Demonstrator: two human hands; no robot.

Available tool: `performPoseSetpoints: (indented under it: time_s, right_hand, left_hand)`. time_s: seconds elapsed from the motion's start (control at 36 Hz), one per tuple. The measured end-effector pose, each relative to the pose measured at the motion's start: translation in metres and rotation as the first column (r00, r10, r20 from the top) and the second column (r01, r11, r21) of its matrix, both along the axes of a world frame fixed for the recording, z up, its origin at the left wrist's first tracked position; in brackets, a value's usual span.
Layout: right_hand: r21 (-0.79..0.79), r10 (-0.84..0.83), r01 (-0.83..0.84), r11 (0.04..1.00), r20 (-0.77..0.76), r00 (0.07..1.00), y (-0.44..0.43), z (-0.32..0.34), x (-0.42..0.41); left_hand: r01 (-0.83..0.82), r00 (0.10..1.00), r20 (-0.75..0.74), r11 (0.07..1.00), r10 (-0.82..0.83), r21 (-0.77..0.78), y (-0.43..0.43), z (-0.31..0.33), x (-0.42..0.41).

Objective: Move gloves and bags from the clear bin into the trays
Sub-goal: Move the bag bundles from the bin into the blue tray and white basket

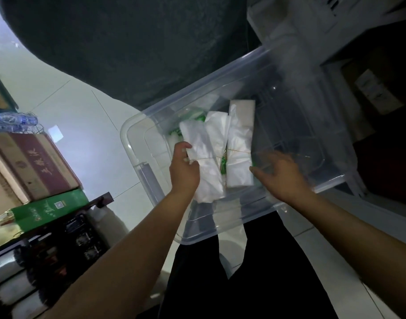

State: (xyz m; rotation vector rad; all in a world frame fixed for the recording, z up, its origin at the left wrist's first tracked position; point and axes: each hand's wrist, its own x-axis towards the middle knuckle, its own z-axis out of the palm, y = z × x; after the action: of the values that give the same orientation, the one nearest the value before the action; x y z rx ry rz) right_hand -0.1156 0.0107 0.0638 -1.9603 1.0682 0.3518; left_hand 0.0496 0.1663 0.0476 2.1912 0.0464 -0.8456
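Observation:
A clear plastic bin [137, 143] sits in front of me, just above my dark trousers. Inside lie white plastic bag bundles tied with thin bands. My left hand [183, 169] grips the left bundle [204, 157] at its band. A second bundle [240, 143] lies to its right, with green packaging [224, 166] showing between and under them. My right hand [282, 173] reaches into the bin with fingers spread, its tips next to the right bundle's lower corner, holding nothing. No trays are in view.
A dark curved surface [128, 42] fills the top behind the bin. Cardboard boxes [36, 164], a green box [50, 208] and water bottles [13, 120] stand at the left on a pale tiled floor. White shelving [312, 31] and a dark opening are at the right.

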Motion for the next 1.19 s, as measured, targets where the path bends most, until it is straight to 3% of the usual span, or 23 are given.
performPoseSetpoints:
  time_s: [0.03,0.06,0.11,0.19,0.25,0.44,0.56,0.61,0.67,0.72,0.83,1.08,1.19]
  right_hand:
    - [0.177,-0.162,0.162,0.971,-0.013,0.987,0.000,0.005,0.010]
    - [0.355,-0.314,0.315,0.880,-0.062,0.947,0.001,0.008,0.019]
    - [0.622,-0.451,0.477,0.621,-0.214,0.867,-0.001,0.012,0.032]
    - [0.831,-0.429,0.450,0.326,-0.294,0.854,-0.001,0.014,0.040]
    - [0.854,-0.444,0.445,0.271,-0.299,0.845,0.000,0.014,0.041]
    - [0.821,-0.441,0.470,0.323,-0.309,0.843,0.001,0.027,0.028]
    - [0.737,-0.557,0.561,0.376,-0.305,0.773,0.003,0.033,0.022]
    - [0.689,-0.618,0.608,0.395,-0.290,0.731,0.000,0.033,0.017]
    - [0.646,-0.659,0.642,0.414,-0.273,0.700,-0.003,0.032,0.013]
    - [0.615,-0.689,0.664,0.425,-0.256,0.678,-0.006,0.032,0.007]
    - [0.598,-0.714,0.674,0.433,-0.229,0.662,-0.008,0.036,-0.005]
    - [0.594,-0.745,0.670,0.445,-0.169,0.645,-0.015,0.043,-0.017]
    - [0.599,-0.746,0.662,0.452,-0.153,0.648,-0.022,0.041,-0.019]
  left_hand:
    - [-0.004,0.999,-0.043,0.999,0.003,-0.046,0.001,0.009,-0.001]
    - [-0.020,0.995,-0.095,0.996,0.011,-0.088,0.001,0.017,-0.001]
    - [-0.078,0.973,-0.227,0.983,0.039,-0.166,0.003,0.034,-0.003]
    - [-0.170,0.905,-0.423,0.956,0.056,-0.238,0.006,0.049,-0.007]
    - [-0.204,0.867,-0.497,0.942,0.048,-0.265,0.008,0.053,-0.010]
    - [-0.181,0.829,-0.560,0.946,0.000,-0.269,0.004,0.053,-0.019]
    - [-0.148,0.770,-0.637,0.969,-0.013,-0.198,-0.010,0.047,-0.016]
    - [-0.117,0.815,-0.576,0.991,0.063,-0.057,-0.017,0.038,-0.014]
    - [-0.010,0.930,-0.363,0.992,0.055,0.125,-0.019,0.018,-0.011]
    - [0.068,0.971,-0.238,0.959,-0.001,0.274,-0.019,-0.002,-0.008]
    - [0.139,0.949,-0.311,0.834,0.042,0.535,-0.022,-0.026,0.001]
    - [0.313,0.937,-0.340,0.625,-0.081,0.715,-0.046,-0.052,0.013]
    - [0.255,0.964,-0.243,0.666,-0.113,0.701,-0.044,-0.058,0.015]
